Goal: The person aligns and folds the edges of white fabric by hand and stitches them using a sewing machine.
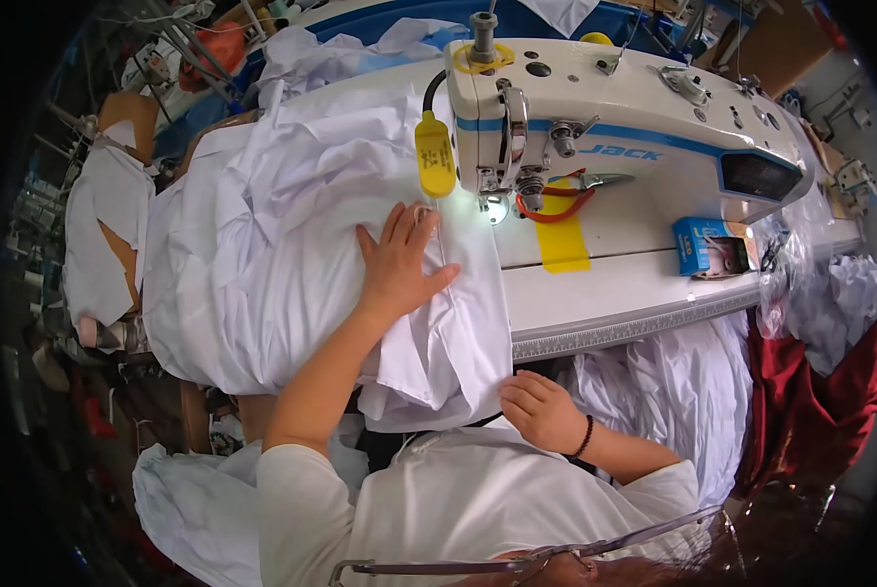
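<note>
White fabric (262,254) lies in loose folds over the left part of the sewing machine bed and hangs over the front edge. My left hand (396,262) rests on it with fingers spread, just left of the lit needle area (495,209). Down at the table's front edge, my right hand (544,411) has its fingers bent together at the cloth's right edge, pinching it; the thumb is hidden. The sewing machine (614,108) stands beyond both hands, with a yellow tag-like piece (435,157) hanging at its head.
Red-handled scissors (565,201) and a yellow strip (563,240) lie on the machine bed. A blue LED box (707,249) sits further right. More white cloth (663,391) and dark red fabric (815,401) hang at the right. A ruler strip (634,330) runs along the front edge.
</note>
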`<move>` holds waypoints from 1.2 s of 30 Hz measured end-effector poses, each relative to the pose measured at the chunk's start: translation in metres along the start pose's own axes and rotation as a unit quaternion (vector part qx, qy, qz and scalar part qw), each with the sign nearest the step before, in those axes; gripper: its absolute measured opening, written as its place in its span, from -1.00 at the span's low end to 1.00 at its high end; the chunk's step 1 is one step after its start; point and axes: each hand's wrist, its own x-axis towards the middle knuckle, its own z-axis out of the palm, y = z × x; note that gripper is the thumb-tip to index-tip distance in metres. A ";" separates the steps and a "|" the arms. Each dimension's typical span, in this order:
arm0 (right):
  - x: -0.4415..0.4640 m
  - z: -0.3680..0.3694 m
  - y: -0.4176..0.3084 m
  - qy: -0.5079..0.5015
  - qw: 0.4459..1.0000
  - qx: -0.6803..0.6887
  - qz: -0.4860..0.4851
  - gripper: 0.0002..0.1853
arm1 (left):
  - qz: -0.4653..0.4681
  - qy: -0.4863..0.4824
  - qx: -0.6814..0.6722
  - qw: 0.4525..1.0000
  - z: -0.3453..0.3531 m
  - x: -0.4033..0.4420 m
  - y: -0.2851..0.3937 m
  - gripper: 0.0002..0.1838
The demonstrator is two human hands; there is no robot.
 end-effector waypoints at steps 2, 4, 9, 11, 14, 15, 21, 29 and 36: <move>0.005 -0.002 0.004 0.000 1.000 -0.003 -0.001 -0.72 | 0.001 0.008 0.000 1.000 0.003 0.006 -0.004 -0.18; 0.012 -0.004 0.010 -0.003 1.000 -0.022 -0.004 -0.71 | -0.008 0.013 -0.023 1.000 0.003 0.016 -0.006 -0.18; 0.029 -0.006 0.024 0.022 0.999 -0.031 0.001 -0.72 | -0.014 -0.008 -0.006 1.000 0.010 0.038 -0.020 -0.17; 0.037 -0.008 0.030 0.031 0.999 -0.035 0.002 -0.72 | -0.014 -0.006 -0.004 1.000 0.010 0.048 -0.024 -0.17; 0.049 -0.011 0.041 0.041 0.999 -0.030 0.004 -0.78 | -0.024 -0.012 -0.026 0.999 0.007 0.064 -0.029 -0.17; 0.053 -0.011 0.045 0.044 0.998 -0.033 0.006 -0.79 | -0.030 -0.018 -0.035 0.999 0.006 0.069 -0.029 -0.19; 0.074 -0.010 0.069 0.042 0.998 -0.047 0.008 -0.78 | -0.003 0.045 -0.022 0.999 0.030 0.100 -0.056 -0.32; 0.102 -0.013 0.102 0.017 0.998 -0.062 0.000 -0.79 | 0.025 0.081 -0.007 0.996 0.049 0.153 -0.086 -0.36; 0.119 -0.004 0.125 0.008 0.997 -0.075 0.029 -0.82 | -0.011 0.025 0.004 1.000 0.033 0.183 -0.092 -0.23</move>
